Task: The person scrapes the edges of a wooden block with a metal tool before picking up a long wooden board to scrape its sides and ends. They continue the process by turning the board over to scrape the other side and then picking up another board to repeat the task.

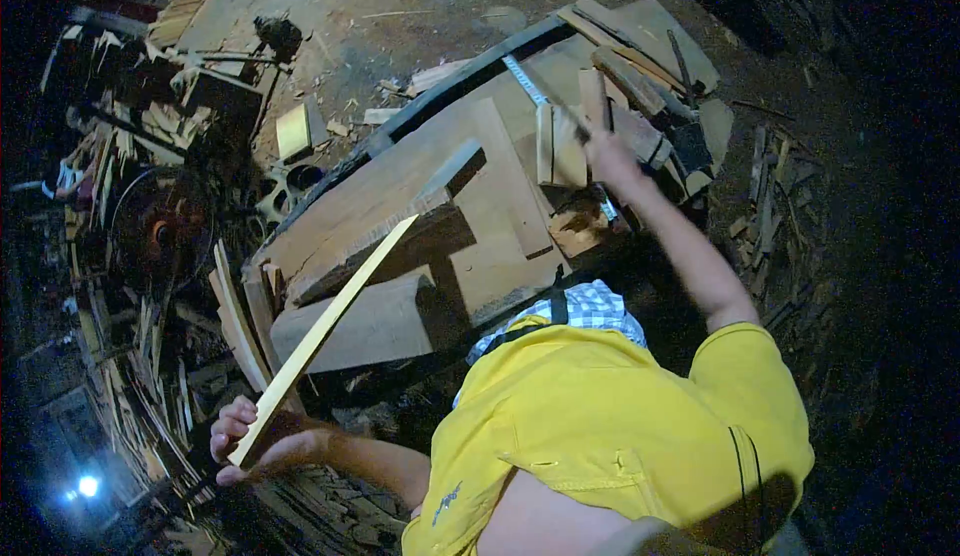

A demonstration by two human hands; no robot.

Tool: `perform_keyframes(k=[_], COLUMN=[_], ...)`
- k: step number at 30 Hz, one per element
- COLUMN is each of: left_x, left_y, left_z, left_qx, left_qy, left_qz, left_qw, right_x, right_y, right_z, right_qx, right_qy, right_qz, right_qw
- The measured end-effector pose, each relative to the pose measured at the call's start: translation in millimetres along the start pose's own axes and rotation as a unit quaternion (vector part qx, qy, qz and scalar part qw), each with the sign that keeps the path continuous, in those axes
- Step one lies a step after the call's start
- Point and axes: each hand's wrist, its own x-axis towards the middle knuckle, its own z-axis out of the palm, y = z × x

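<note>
Across the lower left of the view, the left hand [255, 443] has its fingers curled around the near end of a long, thin strip [325, 331] of pale, smooth wood. The strip slants up and away, its far end in front of a thick slab [375, 251] with a rough, dark edge; whether they touch is unclear.

Over the bench [340, 181], the right hand [612, 161] is blurred beside a squarish wooden block [562, 148]; I cannot tell whether it is gripping or open. A narrow, pale-blue ruler [524, 80] with marks along it runs up to the block.

Between the slab and block lies a flat, straight-sided board [515, 181]. A broad, grey-brown chunk [350, 326] with a curved top sits nearer the body. Splintery scraps [140, 396] are heaped at left, below a round, rusty wheel [160, 226].
</note>
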Motion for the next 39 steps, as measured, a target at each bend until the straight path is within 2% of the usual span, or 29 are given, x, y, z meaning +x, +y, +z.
perform_keyframes(k=[2, 3, 4, 5, 6, 7, 8, 10, 12, 14, 16, 18, 19, 20, 22, 23, 24, 25, 26, 27, 28, 29, 31, 32, 34, 35, 36, 38, 39], left_x=[23, 1, 21, 7, 7, 16, 29, 19, 13, 17, 22, 25, 26, 28, 25, 21, 21, 25, 35, 40, 43, 44, 47, 48, 51, 44, 45, 42, 36], left_y=[-4, -4, -4, -3, -4, -5, -7, -10, -2, -2, -2, -4, -6, -8, -10, -10, -14, -15, -19, -23, -26, -29, -32, -32, -24, -23, -24, -13, -6], left_z=[-17, 5, -15, -2, 0, -9, -19, -2, -6, -7, -9, -10, -8, -7, -1, 3, 7, 5, 2, 2, 1, 0, -1, -1, -5, 1, 1, -7, 1], left_qx=[-0.009, -0.012, -0.014, -0.017, -0.019, -0.021, -0.024, -0.027, -0.025, -0.017, -0.006, 0.006, 0.011, 0.015, 0.023, 0.027, 0.032, 0.037, 0.042, 0.046, 0.050, 0.053, 0.061, 0.065, 0.078, 0.085, 0.092, 0.106, 0.094], left_qy=[-0.003, -0.002, 0.000, 0.001, 0.002, 0.002, 0.001, 0.003, 0.003, -0.001, -0.008, -0.014, -0.015, -0.016, -0.017, -0.017, -0.015, -0.012, -0.008, -0.005, 0.000, 0.006, 0.016, 0.021, 0.030, 0.035, 0.039, 0.054, 0.044], left_qz=[-0.006, -0.010, -0.015, -0.020, -0.025, -0.029, -0.032, -0.036, -0.037, -0.042, -0.049, -0.055, -0.058, -0.062, -0.068, -0.070, -0.072, -0.075, -0.078, -0.081, -0.084, -0.087, -0.091, -0.090, -0.083, -0.077, -0.071, -0.057, -0.071], left_qw=[1.000, 1.000, 1.000, 1.000, 1.000, 0.999, 0.999, 0.999, 0.999, 0.999, 0.999, 0.998, 0.998, 0.998, 0.997, 0.997, 0.997, 0.996, 0.996, 0.996, 0.995, 0.995, 0.994, 0.994, 0.993, 0.993, 0.992, 0.991, 0.992], right_x=[39, 62, 85, 108, 130, 147, 160, 184, 202, 204, 205, 207, 190, 190, 190, 186, 194, 195, 164, 154, 150, 143, 119, 121, 132, 118, 119, 126, 129], right_y=[39, 63, 87, 110, 131, 150, 168, 194, 199, 193, 189, 185, 163, 168, 179, 179, 209, 252, 231, 270, 323, 381, 399, 418, 440, 391, 387, 403, 398], right_z=[-15, -20, -22, -21, -18, -11, 0, 23, 31, 35, 37, 38, 28, 25, 17, 0, -14, -22, -52, -55, -45, -33, -21, -8, 22, -8, -5, 1, -4], right_qx=[0.026, 0.029, 0.031, 0.029, -0.015, -0.057, -0.056, -0.084, -0.068, -0.107, -0.066, -0.119, 0.001, 0.001, -0.019, -0.028, -0.109, -0.150, 0.098, 0.008, -0.023, -0.046, 0.026, 0.026, 0.134, 0.091, 0.095, 0.077, 0.066], right_qy=[0.116, 0.160, 0.203, 0.207, 0.195, 0.182, 0.186, 0.313, 0.329, 0.393, 0.367, 0.318, 0.356, 0.353, 0.346, 0.311, 0.282, 0.351, 0.353, 0.381, 0.376, 0.256, 0.122, 0.120, 0.192, 0.093, 0.088, 0.253, 0.341], right_qz=[-0.020, -0.042, -0.063, -0.058, -0.007, 0.044, 0.049, -0.004, 0.003, -0.010, 0.025, 0.096, 0.109, 0.114, -0.014, 0.007, -0.001, -0.086, 0.116, 0.098, 0.151, 0.153, 0.177, 0.175, 0.145, 0.189, 0.183, 0.155, 0.102], right_qw=[0.993, 0.986, 0.977, 0.976, 0.981, 0.981, 0.980, 0.946, 0.942, 0.913, 0.928, 0.936, 0.928, 0.928, 0.938, 0.950, 0.953, 0.920, 0.923, 0.919, 0.914, 0.953, 0.976, 0.977, 0.961, 0.973, 0.974, 0.952, 0.932])
